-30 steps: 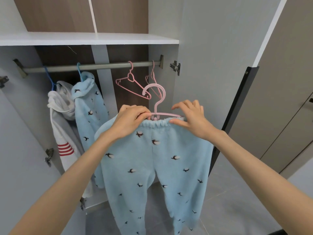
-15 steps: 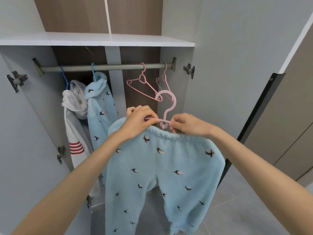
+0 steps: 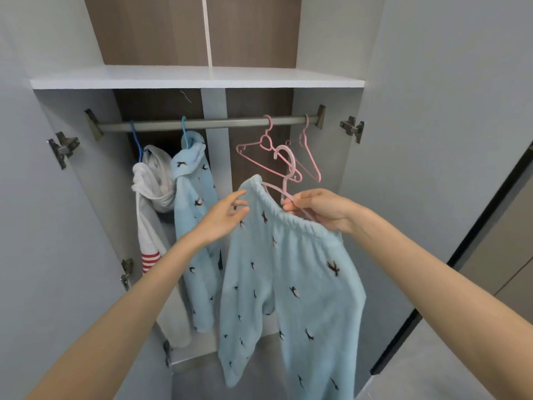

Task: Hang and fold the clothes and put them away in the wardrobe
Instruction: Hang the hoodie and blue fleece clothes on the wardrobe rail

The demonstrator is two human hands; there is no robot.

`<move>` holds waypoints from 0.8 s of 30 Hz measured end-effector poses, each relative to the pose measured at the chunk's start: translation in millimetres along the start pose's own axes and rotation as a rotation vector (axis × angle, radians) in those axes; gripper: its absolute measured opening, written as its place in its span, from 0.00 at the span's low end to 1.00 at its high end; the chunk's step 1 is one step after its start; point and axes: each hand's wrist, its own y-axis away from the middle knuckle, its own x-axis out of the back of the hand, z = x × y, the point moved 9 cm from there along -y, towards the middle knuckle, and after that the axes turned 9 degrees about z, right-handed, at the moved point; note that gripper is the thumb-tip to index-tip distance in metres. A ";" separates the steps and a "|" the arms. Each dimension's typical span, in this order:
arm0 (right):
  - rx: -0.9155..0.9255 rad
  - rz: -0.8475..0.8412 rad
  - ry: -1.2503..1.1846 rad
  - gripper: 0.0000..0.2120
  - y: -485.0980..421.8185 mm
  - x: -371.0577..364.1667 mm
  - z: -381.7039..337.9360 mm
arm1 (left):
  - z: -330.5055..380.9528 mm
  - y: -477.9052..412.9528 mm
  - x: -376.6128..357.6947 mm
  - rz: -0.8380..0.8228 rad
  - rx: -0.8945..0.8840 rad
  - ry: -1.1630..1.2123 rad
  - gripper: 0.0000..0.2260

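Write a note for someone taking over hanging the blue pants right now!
Left hand: open, at the waistband of the pants.
Right hand: pinches the hanger carrying the pants, below the rail.
Done: pants on hanger; blue top and white top hang on the rail.
Left: hook the hanger on the rail, perhaps beside the two empty hangers.

**Changes since last check: hanger and trousers**

1. I log the left hand [image 3: 223, 219] off the pink hanger [image 3: 287, 168], fingers now spread beside the waistband.
2. The right hand [image 3: 320, 209] alone grips it.
3. Hanger tilted, left end raised nearer the rail [image 3: 216, 123]; blue trousers [image 3: 288, 284] swung with it.
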 end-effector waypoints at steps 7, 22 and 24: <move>-0.087 -0.052 -0.043 0.07 -57.3 -29.4 -23.2 | -7.2 -29.5 54.0 0.143 -0.058 -0.055 0.20; -0.022 0.058 -0.095 0.10 -247.5 -65.3 -55.1 | -96.3 -167.7 132.6 0.405 -0.009 -0.464 0.24; -0.016 0.062 -0.107 0.10 -270.6 -67.7 -62.2 | -109.3 -190.2 135.4 0.381 0.029 -0.480 0.25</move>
